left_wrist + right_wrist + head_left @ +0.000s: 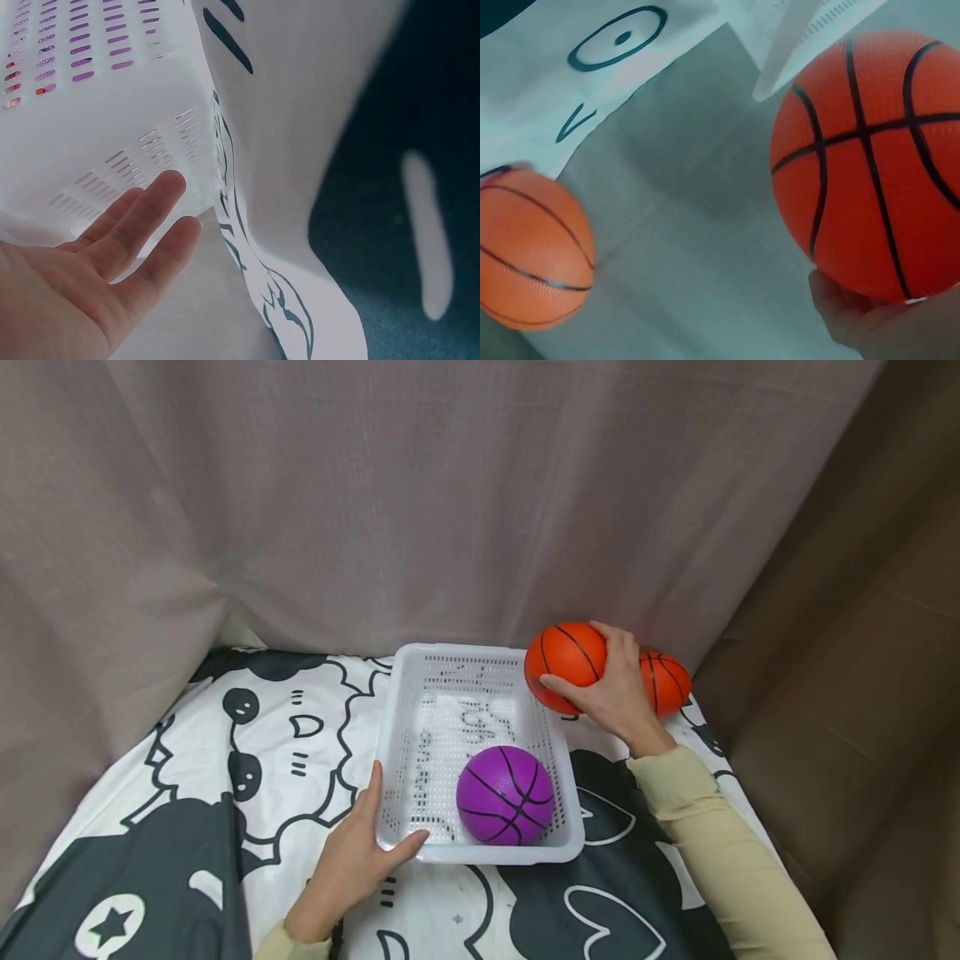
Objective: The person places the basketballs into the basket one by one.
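Observation:
A white plastic basket (408, 735) with slotted sides holds a purple toy basketball (505, 796) in its near right corner. At the basket's near left corner is my left hand (356, 852), its fingers stretched along the outer side and thumb by the front rim. In the left wrist view those fingers (142, 221) lie extended beside the basket wall (90, 142). My right hand (618, 689) grips an orange basketball (566, 664) at the basket's far right corner; this ball (870, 165) fills much of the right wrist view.
Another orange basketball (665, 683) sits just right of my right hand, near the far edge of the cloth. A black-and-white cartoon cloth (300, 793) lies under the basket. Grey-brown curtains (375, 510) hang behind and a darker brown one (847, 693) at the right.

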Action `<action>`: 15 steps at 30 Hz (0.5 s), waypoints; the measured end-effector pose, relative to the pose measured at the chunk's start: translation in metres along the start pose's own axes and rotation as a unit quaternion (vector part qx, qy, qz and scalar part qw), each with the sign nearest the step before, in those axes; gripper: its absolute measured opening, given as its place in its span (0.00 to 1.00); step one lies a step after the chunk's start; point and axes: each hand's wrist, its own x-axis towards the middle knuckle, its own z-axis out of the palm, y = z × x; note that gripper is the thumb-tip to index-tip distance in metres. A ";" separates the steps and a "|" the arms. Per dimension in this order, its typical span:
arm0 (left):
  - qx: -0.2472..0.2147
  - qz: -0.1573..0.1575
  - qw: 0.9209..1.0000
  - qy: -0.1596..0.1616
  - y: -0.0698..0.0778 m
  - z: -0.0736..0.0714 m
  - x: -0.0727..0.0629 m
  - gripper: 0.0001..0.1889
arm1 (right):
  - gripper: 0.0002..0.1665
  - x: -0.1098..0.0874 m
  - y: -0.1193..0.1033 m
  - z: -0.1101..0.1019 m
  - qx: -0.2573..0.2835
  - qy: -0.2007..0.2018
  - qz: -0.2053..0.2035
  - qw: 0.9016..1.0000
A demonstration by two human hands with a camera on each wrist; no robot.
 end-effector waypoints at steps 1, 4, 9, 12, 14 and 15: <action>0.001 0.001 1.000 0.001 0.000 0.000 0.000 0.59 | 0.60 0.000 -0.001 0.001 0.008 -0.005 -0.002 1.000; 0.002 0.002 1.000 0.003 0.000 0.000 0.000 0.59 | 0.60 0.001 -0.005 0.006 0.028 -0.024 -0.009 0.999; -0.002 -0.002 1.000 -0.002 0.000 0.000 0.000 0.59 | 0.60 0.000 -0.010 0.014 0.040 -0.044 -0.027 0.998; -0.004 -0.006 1.000 -0.006 0.000 0.001 0.000 0.59 | 0.60 0.000 -0.011 0.018 0.040 -0.054 -0.046 0.997; -0.005 -0.008 1.000 -0.005 -0.001 0.001 0.000 0.59 | 0.59 0.000 -0.012 0.021 0.038 -0.059 -0.060 0.996; -0.004 -0.009 1.000 -0.004 -0.001 0.001 0.000 0.59 | 0.59 0.000 -0.013 0.022 0.037 -0.062 -0.067 0.995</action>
